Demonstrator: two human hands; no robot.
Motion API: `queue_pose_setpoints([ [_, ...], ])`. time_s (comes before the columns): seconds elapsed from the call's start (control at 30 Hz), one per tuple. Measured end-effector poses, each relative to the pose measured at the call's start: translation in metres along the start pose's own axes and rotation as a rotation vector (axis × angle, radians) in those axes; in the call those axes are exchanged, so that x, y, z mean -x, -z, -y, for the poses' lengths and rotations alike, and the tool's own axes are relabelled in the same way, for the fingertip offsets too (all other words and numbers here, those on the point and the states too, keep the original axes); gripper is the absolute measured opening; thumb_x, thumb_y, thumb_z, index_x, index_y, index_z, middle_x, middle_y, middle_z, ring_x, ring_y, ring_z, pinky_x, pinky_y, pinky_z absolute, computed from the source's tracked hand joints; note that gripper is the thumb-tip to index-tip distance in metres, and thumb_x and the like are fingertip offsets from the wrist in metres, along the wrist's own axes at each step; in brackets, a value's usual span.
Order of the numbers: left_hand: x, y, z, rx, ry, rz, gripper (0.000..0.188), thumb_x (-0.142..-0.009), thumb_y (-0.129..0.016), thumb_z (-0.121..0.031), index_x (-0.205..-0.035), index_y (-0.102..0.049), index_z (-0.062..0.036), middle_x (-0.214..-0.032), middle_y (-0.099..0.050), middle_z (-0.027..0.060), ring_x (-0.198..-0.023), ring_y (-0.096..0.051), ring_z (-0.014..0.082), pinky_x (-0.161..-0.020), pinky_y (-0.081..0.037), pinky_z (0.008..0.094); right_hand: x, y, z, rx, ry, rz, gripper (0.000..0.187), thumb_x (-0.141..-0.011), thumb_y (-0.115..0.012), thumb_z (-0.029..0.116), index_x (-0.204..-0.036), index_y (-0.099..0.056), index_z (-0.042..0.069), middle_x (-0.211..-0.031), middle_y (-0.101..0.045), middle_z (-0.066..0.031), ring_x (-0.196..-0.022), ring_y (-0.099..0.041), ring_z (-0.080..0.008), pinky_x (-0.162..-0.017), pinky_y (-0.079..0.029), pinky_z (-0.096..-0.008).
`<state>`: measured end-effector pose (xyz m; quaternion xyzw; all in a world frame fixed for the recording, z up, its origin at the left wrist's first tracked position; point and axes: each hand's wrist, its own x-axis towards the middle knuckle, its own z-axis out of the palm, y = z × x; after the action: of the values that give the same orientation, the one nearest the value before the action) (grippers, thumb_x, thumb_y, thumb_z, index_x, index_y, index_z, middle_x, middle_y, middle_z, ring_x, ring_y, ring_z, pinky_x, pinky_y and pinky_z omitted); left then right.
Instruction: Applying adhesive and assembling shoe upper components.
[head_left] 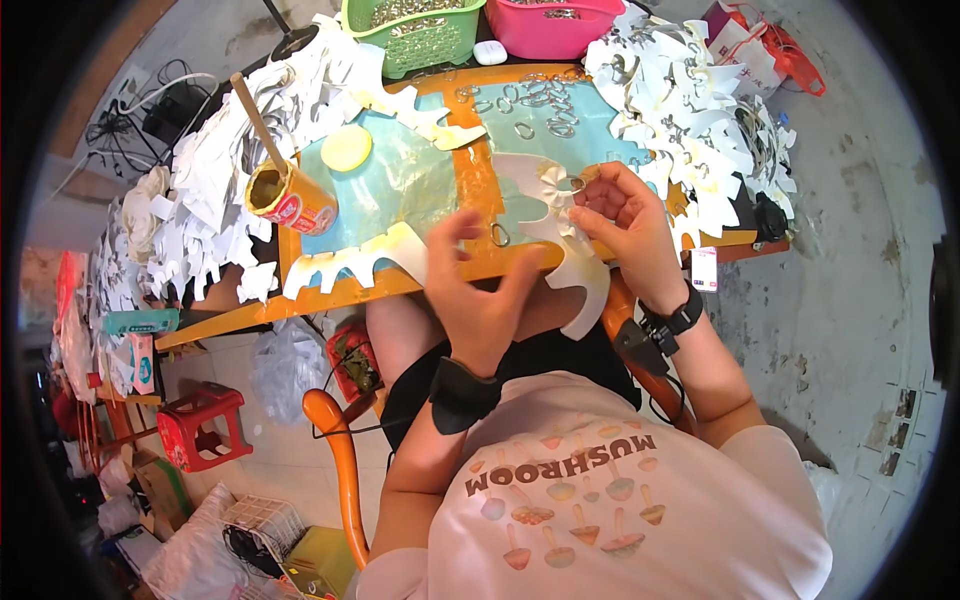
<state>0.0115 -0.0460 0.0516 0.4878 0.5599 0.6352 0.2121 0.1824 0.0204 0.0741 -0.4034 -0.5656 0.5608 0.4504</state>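
My right hand (632,228) pinches a white cut-out piece (582,283) with scalloped edges. Its narrow middle is gathered at a small metal ring (575,184) by the fingertips, and its lower end hangs past the table's near edge. To the left of it, my left hand (475,300) is raised over the near edge, fingers spread and slightly blurred, holding nothing. One loose metal ring (500,235) lies between the hands. Another scalloped white strip (360,262), yellowish along one edge, rests left of my left hand.
Several metal rings (535,95) are scattered on the blue-topped table (400,190). A tub with a stick (290,200) and a yellow round lid (346,148) stand left. White pieces are heaped left (240,150) and right (670,100). Green (415,40) and pink (550,35) baskets hold metal parts.
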Motion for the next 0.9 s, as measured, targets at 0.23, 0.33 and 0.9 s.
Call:
queue_pose_setpoints([
  [0.23,-0.003,-0.004,-0.027,0.595,0.462,0.338,0.025,-0.081,-0.078,-0.015,-0.1,-0.068,-0.0021,-0.083,-0.067,-0.0004,-0.073,-0.058,0.0044,-0.063,-0.044,0.0198,0.024,-0.013,0.033,-0.228,-0.089,-0.018,0.038,-0.086,-0.071,0.005,-0.118,-0.051,0.003,-0.099,-0.065,-0.0057,-0.087,-0.064,-0.0096,-0.069,-0.053,-0.0221],
  [0.33,-0.002,0.006,-0.019,0.421,0.293,0.437,0.021,-0.083,-0.075,-0.012,-0.099,-0.068,-0.0007,-0.081,-0.067,0.0001,-0.073,-0.058,0.0039,-0.064,-0.045,0.0207,0.023,-0.006,0.05,-0.363,-0.098,0.029,0.04,-0.084,-0.073,0.008,-0.119,-0.053,0.003,-0.1,-0.065,-0.0046,-0.082,-0.063,-0.0095,-0.066,-0.053,-0.0211],
  [0.9,-0.008,0.023,-0.052,0.393,0.25,0.564,0.019,-0.089,-0.071,-0.014,-0.085,-0.061,0.0024,-0.066,-0.055,-0.0017,-0.06,-0.046,0.003,-0.053,-0.038,0.0196,0.024,0.001,0.066,0.166,0.122,0.322,0.019,-0.088,-0.072,0.013,-0.103,-0.069,0.0,-0.079,-0.066,0.0031,-0.074,-0.055,-0.0004,-0.06,-0.046,-0.0182],
])
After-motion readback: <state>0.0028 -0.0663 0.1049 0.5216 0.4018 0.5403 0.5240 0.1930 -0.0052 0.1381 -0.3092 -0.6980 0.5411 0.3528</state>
